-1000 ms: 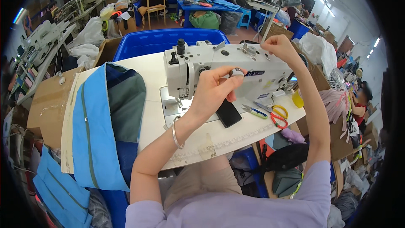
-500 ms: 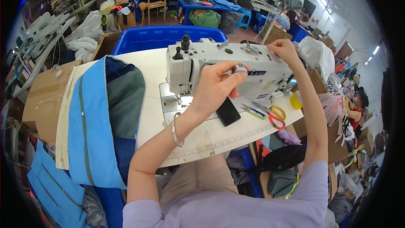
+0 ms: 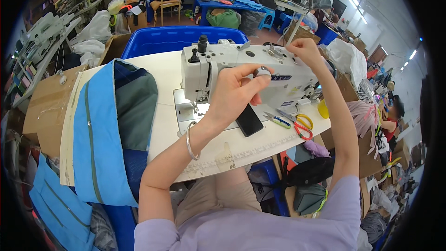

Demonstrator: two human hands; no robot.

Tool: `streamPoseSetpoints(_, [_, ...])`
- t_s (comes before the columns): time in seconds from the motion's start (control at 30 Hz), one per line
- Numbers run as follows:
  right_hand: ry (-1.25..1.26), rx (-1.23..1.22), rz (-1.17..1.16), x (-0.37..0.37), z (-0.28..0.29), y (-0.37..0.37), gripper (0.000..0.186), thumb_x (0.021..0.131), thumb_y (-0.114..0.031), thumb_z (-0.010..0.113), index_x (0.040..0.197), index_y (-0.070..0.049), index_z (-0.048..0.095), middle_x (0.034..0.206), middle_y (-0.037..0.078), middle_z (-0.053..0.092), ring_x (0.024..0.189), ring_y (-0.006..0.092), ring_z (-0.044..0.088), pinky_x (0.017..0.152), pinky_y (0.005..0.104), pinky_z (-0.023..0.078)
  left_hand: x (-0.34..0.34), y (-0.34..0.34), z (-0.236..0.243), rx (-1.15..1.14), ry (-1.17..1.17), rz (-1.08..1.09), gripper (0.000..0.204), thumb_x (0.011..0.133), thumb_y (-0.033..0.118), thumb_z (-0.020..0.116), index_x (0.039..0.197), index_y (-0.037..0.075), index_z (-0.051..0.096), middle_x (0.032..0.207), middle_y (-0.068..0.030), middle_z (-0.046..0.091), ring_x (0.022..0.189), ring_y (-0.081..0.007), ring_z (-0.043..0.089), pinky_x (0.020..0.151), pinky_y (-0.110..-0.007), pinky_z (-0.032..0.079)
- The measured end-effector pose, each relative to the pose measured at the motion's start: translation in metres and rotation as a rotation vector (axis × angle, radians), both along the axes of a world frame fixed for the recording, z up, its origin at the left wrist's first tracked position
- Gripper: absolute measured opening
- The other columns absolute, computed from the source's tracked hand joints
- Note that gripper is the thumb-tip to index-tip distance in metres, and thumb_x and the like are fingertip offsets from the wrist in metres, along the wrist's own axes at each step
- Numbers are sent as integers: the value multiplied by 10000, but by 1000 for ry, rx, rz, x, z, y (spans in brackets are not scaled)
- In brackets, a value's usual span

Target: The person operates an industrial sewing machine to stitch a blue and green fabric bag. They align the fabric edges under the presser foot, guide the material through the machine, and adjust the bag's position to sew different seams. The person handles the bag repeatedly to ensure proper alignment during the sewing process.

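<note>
My left hand (image 3: 234, 93) grips a small dark-and-silver bobbin-like piece (image 3: 262, 71) between thumb and fingers, in front of the white sewing machine (image 3: 244, 61). My right hand (image 3: 304, 50) is pinched at the machine's top right, near a metal fitting (image 3: 275, 52); what it holds, if anything, is too small to make out. Below my left hand lie a black phone (image 3: 249, 122), green-handled snips (image 3: 281, 122) and red-and-yellow-handled scissors (image 3: 302, 129) on the cream table (image 3: 218, 155). A blue bag with grey-green lining (image 3: 97, 144) lies at the left.
A blue tub (image 3: 181, 37) stands behind the table. Cardboard (image 3: 46, 104) and more blue fabric (image 3: 58, 209) are at the left. A yellow container (image 3: 324, 108) sits at the right end. Another person (image 3: 391, 118) is at the far right, among piled materials.
The view has tipped slightly, so the scene sits higher in the picture. My right hand has shifted a little along the machine's top; my left hand keeps its grip on the small piece.
</note>
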State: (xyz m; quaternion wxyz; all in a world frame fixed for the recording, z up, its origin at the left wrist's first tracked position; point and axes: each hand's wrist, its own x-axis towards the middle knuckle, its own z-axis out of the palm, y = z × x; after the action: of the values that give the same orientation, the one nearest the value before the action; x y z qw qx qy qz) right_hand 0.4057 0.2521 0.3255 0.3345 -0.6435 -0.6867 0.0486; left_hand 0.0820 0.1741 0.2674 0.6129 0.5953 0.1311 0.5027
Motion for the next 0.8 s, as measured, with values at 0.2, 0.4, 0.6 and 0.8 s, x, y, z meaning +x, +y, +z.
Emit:
streamPoseSetpoints(0.2, [53,-221,115,-67,15,-37,252,839,-268,778,802,-19,763,685,13,666,622,71,570,586,259,432,-11,2,0,0,-1,44,274,976,177,648,1154,-14,733,775,20,634,593,-64,600,576,-205,465])
streamPoseSetpoints(0.4, [-67,57,-70,5,3,-3,272,836,-265,770,782,1,759,637,8,656,588,90,570,584,265,444,-4,-1,3,9,-14,24,267,973,180,652,1150,-2,738,781,19,640,592,-61,598,576,-206,466])
streamPoseSetpoints(0.6, [-26,-204,152,-75,12,-31,267,843,-254,771,844,12,758,684,-18,643,626,64,543,580,263,421,-12,4,-2,-27,-63,38,262,966,167,661,1145,-7,741,811,4,674,605,-54,585,571,-204,453])
streamPoseSetpoints(0.8, [-10,-141,-86,-12,14,-21,260,836,-249,782,817,9,754,678,-6,642,644,65,550,599,244,406,-5,1,4,36,-60,23,261,956,169,673,1128,-13,746,791,-5,686,588,-54,574,547,-221,455])
